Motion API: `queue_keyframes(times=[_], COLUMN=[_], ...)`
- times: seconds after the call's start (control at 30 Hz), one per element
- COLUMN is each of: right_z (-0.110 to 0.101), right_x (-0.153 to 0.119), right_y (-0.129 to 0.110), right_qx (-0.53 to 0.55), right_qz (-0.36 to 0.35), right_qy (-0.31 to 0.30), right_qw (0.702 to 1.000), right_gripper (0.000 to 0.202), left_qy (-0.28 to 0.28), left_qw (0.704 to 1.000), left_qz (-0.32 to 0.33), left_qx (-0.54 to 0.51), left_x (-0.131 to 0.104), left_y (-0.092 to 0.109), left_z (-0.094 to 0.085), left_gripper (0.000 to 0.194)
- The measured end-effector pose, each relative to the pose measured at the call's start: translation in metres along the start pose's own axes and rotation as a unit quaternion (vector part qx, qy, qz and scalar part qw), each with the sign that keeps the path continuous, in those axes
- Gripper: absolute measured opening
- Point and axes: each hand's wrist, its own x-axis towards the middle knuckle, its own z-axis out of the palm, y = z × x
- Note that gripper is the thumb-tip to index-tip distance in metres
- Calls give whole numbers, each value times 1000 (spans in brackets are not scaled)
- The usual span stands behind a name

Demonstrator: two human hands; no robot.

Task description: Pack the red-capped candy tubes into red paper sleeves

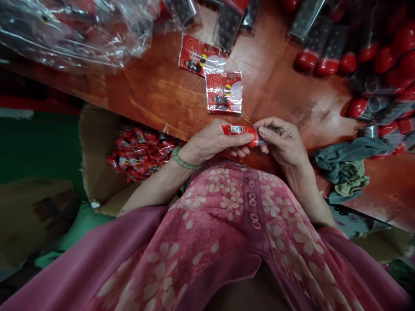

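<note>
A small tube (241, 130) with a red printed wrapper lies sideways between my two hands, close to the table's front edge. My left hand (212, 140), with a green bead bracelet at the wrist, is closed round the red wrapped part, its thumb along the front. At the dark, see-through end, my right hand (281, 138) pinches the tube with thumb and fingers. Just beyond the hands lies a stack of flat red printed wrappers (224, 93). More such wrappers (197, 55) lie behind it, partly under a clear tube of dark beads (228, 26).
Many red-capped clear tubes (330, 49) cover the right side of the wooden table (155, 90). A grey-green cloth (346, 162) lies near its right front. Clear plastic bags (81, 34) fill the back left. Below, a cardboard box (97, 160) holds red wrapped pieces (139, 151).
</note>
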Motion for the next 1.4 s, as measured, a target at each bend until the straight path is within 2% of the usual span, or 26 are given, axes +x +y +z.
queue_keyframes(times=[0.13,0.33,0.53,0.73,0.93,1.13,1.3,1.4], right_z=[0,-3,-10,-13,-14,-9,-2,1], right_x=[-2,-2,-5,-9,-4,1,0,-1], right_y=[-7,-7,-8,-21,-29,-29,-29,-26], right_qx=[-17,60,41,1,-54,-71,-115,-135], right_qz=[11,69,50,52,56,30,2,-19], right_qy=[12,-25,-32,-64,-109,-109,-76,-66], right_qw=[1000,995,997,997,991,991,990,989], right_gripper=[40,43,40,33,35,25,19,19], left_qy=[7,7,-20,-28,-57,-63,-93,-107], left_qw=[1000,999,999,993,977,983,987,987], left_qz=[-16,-45,-33,6,-23,-65,-109,-109], left_qx=[-5,-17,8,118,206,160,80,43], left_x=[2,1,2,5,14,13,15,16], left_y=[0,3,6,21,29,33,31,29], left_z=[2,6,3,-4,-3,2,2,1], left_gripper=[43,43,51,44,30,30,43,47])
